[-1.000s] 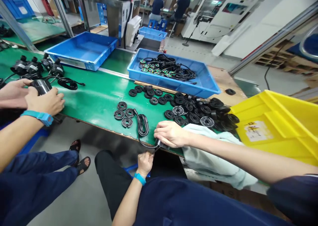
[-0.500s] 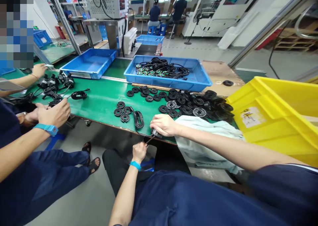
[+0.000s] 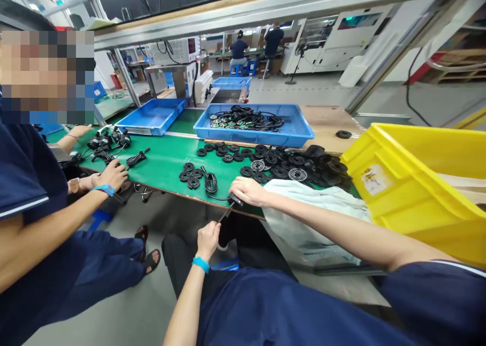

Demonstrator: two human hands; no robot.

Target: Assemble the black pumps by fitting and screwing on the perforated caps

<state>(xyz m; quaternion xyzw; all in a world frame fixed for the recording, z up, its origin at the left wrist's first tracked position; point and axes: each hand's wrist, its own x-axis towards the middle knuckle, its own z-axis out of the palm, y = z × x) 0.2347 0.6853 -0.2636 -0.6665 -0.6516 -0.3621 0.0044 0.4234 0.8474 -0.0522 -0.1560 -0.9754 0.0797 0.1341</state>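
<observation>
At the near edge of the green desk (image 3: 161, 169), the right hand (image 3: 248, 190) has its fingers wrapped on a small black part (image 3: 236, 200), and the left hand (image 3: 208, 239) has its fingers pinched on a thin rod (image 3: 226, 213) that points up to it. Whether the tip touches is too small to tell. A coiled black cord (image 3: 208, 184) lies just beside. This part looks only partly done. Four ridged discs (image 3: 195, 174) sit in a little group; many black discs (image 3: 296, 160) lie heaped, and a blue tray (image 3: 250, 138) holds more cords, so plenty seems left.
</observation>
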